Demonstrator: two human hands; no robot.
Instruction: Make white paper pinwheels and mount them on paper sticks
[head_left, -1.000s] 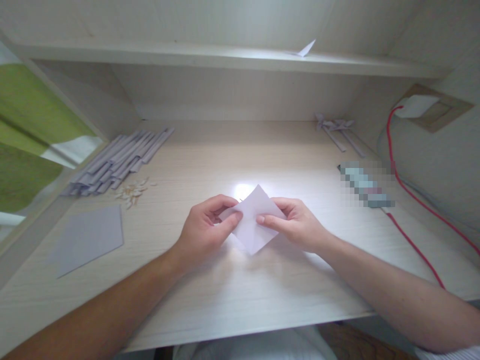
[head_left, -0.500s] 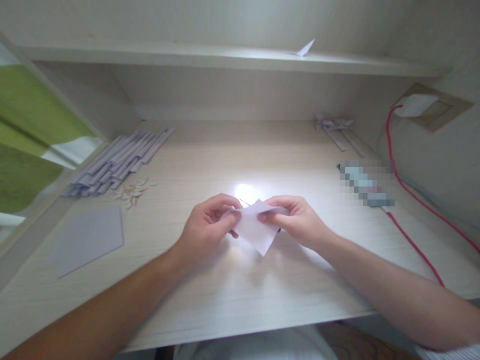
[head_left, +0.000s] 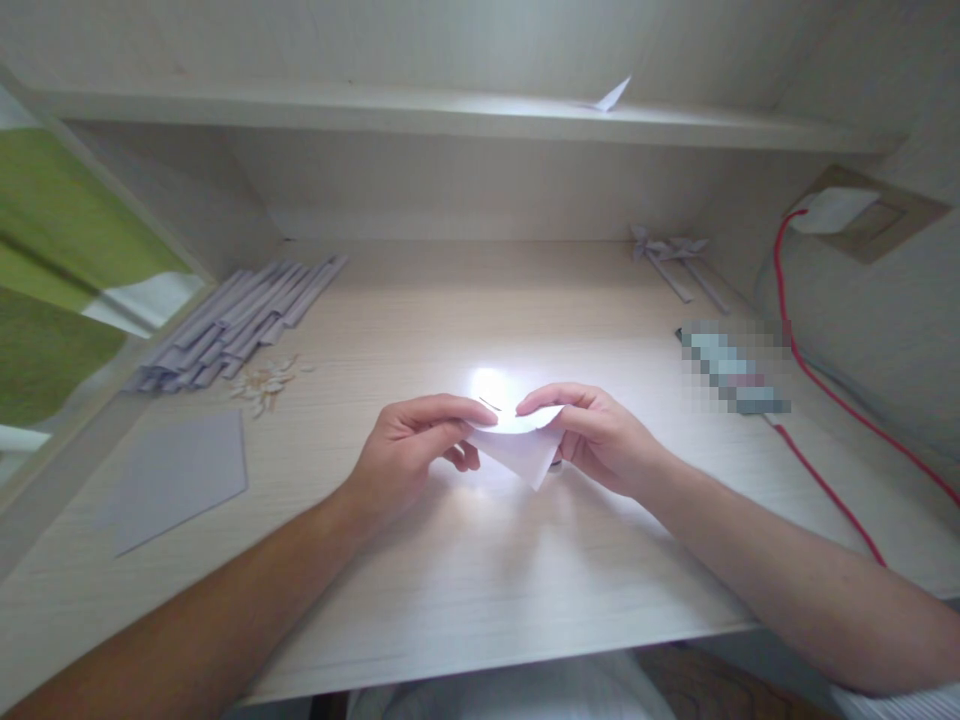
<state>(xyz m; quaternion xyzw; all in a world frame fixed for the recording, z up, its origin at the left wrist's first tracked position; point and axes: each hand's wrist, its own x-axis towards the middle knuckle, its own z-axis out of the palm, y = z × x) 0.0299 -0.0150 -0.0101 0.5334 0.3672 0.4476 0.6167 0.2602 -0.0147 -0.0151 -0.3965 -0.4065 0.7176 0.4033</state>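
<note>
A white square of paper (head_left: 517, 452) is held above the desk between both hands, its top edge bent over and one corner pointing down towards me. My left hand (head_left: 412, 435) pinches its left side between thumb and fingers. On the right side, my right hand (head_left: 600, 432) grips the paper the same way. A thin dark line shows close to the left fingertips; I cannot tell what it is. Something small and dark, partly hidden, lies under the right hand.
Rolled paper sticks (head_left: 240, 320) are piled at the left, near small pale scraps (head_left: 266, 385) and flat paper sheets (head_left: 184, 475). Paper pinwheels (head_left: 671, 250) lie at the back right. A blurred-out phone (head_left: 727, 370) has a red cable (head_left: 832, 490). A folded paper (head_left: 613, 95) rests on the shelf.
The paper's top corner, which pointed up before, is now bent over. My fingers have moved along the upper edge, and the lower corner sits a little higher.
</note>
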